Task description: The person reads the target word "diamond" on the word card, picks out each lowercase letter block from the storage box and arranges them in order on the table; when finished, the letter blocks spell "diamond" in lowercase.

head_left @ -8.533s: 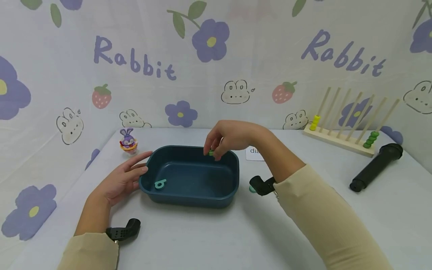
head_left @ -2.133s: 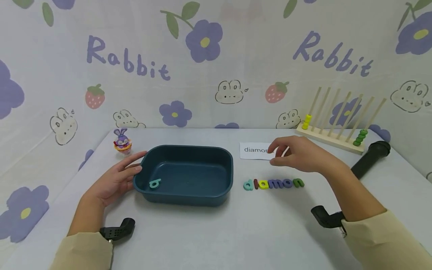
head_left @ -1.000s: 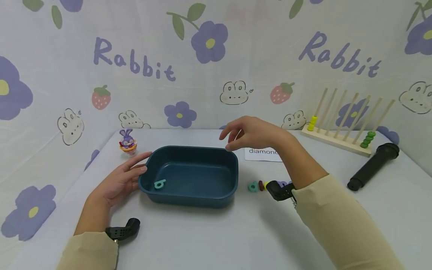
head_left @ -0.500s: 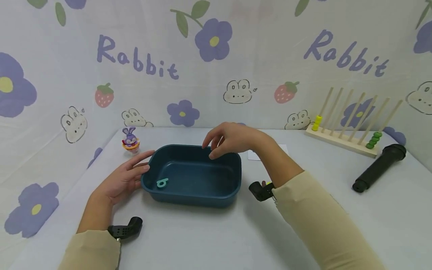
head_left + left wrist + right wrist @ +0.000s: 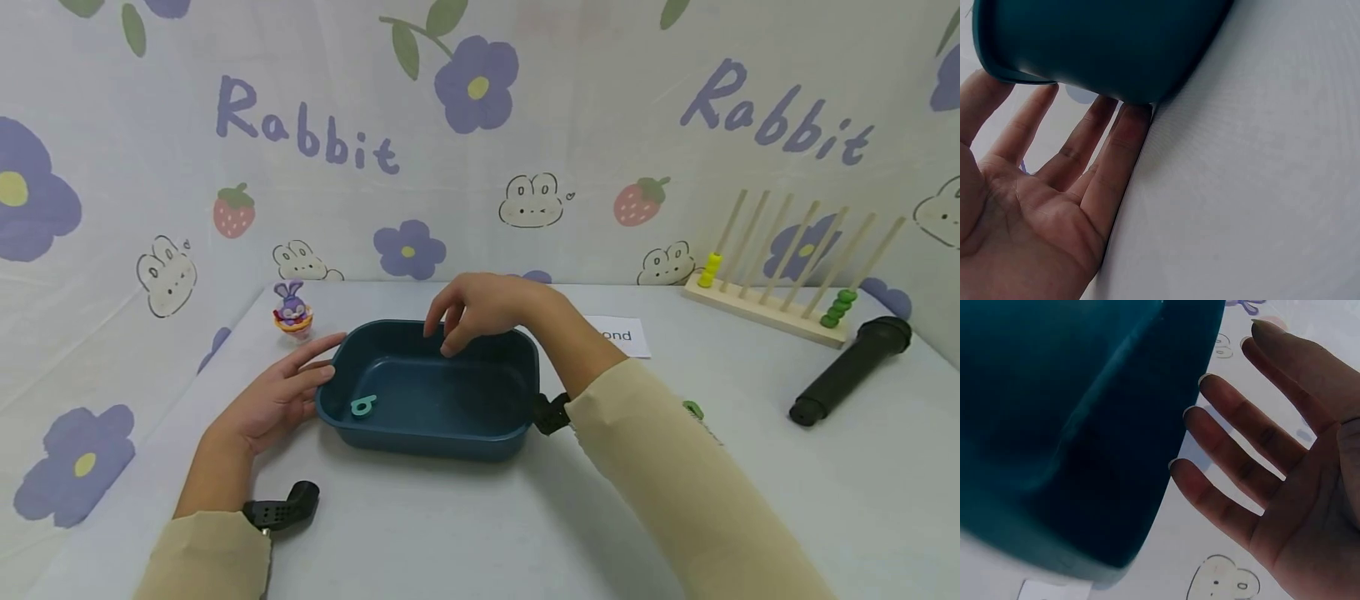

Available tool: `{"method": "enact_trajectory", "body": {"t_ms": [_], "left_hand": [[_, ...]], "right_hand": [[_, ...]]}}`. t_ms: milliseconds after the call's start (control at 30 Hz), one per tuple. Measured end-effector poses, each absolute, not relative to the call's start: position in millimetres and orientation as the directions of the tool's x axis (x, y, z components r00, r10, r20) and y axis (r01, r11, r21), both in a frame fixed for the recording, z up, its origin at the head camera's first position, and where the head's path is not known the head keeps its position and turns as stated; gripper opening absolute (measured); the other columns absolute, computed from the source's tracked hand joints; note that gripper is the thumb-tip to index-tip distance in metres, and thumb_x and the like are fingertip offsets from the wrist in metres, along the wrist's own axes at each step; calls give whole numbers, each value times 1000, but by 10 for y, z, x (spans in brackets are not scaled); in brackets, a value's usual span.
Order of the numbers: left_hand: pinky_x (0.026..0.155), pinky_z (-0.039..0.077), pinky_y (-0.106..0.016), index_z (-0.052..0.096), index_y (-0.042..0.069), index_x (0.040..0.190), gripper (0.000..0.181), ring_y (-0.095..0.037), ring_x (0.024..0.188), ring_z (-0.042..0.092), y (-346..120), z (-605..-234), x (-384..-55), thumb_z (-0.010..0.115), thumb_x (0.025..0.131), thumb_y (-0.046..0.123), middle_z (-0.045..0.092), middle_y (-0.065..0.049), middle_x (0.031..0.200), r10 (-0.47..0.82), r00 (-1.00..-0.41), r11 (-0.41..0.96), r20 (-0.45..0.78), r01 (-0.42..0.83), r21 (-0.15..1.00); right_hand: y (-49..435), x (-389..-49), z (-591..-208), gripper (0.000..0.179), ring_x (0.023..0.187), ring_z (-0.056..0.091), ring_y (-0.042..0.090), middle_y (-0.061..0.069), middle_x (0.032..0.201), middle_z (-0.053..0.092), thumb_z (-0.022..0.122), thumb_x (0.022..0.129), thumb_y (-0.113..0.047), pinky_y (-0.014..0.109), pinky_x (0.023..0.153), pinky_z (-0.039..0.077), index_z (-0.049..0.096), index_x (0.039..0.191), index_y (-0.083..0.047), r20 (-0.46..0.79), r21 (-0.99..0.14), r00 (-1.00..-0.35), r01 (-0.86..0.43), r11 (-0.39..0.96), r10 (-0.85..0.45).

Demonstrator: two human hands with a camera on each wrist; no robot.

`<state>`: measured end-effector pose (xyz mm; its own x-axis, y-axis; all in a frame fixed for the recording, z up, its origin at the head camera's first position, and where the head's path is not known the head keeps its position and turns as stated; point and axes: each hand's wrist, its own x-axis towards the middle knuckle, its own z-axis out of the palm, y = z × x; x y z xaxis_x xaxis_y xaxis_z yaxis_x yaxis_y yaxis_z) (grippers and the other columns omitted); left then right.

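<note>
A dark teal plastic tub (image 5: pixel 427 448) stands on the white table. Inside its left end lies a small teal toy letter (image 5: pixel 363 406), shaped like a d or b. My left hand (image 5: pixel 273 396) touches the tub's left end with fairly straight fingers; the left wrist view shows the fingertips (image 5: pixel 1132 119) against its wall. Above the back of the tub hovers my right hand (image 5: pixel 483 310), fingers loosely bent. Nothing is between its spread fingers (image 5: pixel 1229 506) in the right wrist view. A green toy letter (image 5: pixel 693 408) peeks out behind my right sleeve, which hides the letters beside it.
A white card (image 5: pixel 622 336) with visible text "ond" lies behind my right forearm. Further right are a wooden peg rack (image 5: pixel 765 312) with yellow and green beads and a black cylinder (image 5: pixel 851 371). A purple rabbit figurine (image 5: pixel 292 312) stands back left.
Earlier my right hand held a green letter over the tub; later a letter row, "diamon", lay right of it. Since then the empty right hand has moved left from the card. Left hand stays.
</note>
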<state>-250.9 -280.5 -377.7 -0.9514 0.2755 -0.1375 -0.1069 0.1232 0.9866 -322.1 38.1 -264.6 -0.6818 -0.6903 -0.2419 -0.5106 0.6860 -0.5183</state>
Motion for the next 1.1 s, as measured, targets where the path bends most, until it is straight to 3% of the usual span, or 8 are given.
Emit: {"method": "enact_trajectory", "body": {"t_ms": [667, 1100], "left_hand": [[98, 55, -24, 33, 26, 163, 62, -19, 129, 57, -2824, -3792, -2532, 58, 106, 33, 31, -17, 166, 270, -952, 126, -144, -113, 986], [99, 55, -25, 33, 28, 163, 62, -29, 139, 50, -2847, -3804, -2545, 58, 106, 35, 30, -17, 166, 271, -950, 135, -153, -120, 984]], "right_hand": [[-20, -3340, -2787, 34, 105, 69, 19, 4, 117, 74, 77, 92, -16, 39, 101, 53, 74, 126, -16, -259, -520, -615, -561, 644, -745], [-235, -3368, -2905, 37, 114, 66, 22, 11, 129, 70, 77, 93, -13, 41, 106, 52, 72, 130, -15, -324, -518, -567, -564, 644, -757]]}}
